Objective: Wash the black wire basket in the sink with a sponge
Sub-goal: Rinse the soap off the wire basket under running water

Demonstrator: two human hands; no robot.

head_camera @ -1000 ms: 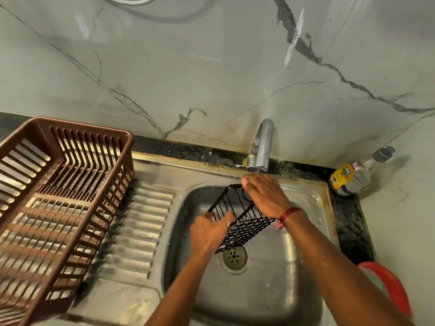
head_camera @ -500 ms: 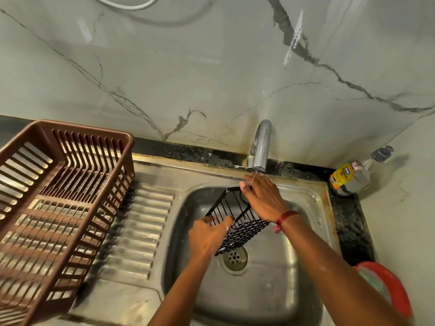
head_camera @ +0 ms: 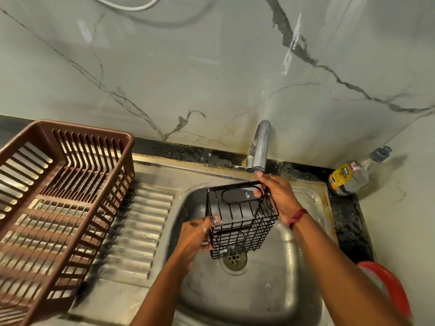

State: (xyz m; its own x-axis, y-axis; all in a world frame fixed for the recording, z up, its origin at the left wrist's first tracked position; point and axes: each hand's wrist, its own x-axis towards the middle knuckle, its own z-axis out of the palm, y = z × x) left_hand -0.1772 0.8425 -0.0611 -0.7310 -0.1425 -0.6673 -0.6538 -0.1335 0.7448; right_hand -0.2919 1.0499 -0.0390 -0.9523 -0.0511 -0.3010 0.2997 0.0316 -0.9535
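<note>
The black wire basket (head_camera: 240, 220) hung upright over the stainless steel sink (head_camera: 270, 290), just above its drain. The right hand (head_camera: 280, 196) gripped the basket's top rim toward the sink's back edge; the left hand (head_camera: 194, 235) held its lower left side.

- The left hand (head_camera: 195, 235) comes in from below, forearm angled up and to the right. Its thumb and fingers pinch the left side of the black wire basket (head_camera: 242, 228).
- The right hand (head_camera: 280, 198), on a forearm stretched in from the lower right, curls its fingers over the basket's far right corner.
- A red thread (head_camera: 297, 217) circles the right wrist.
</note>
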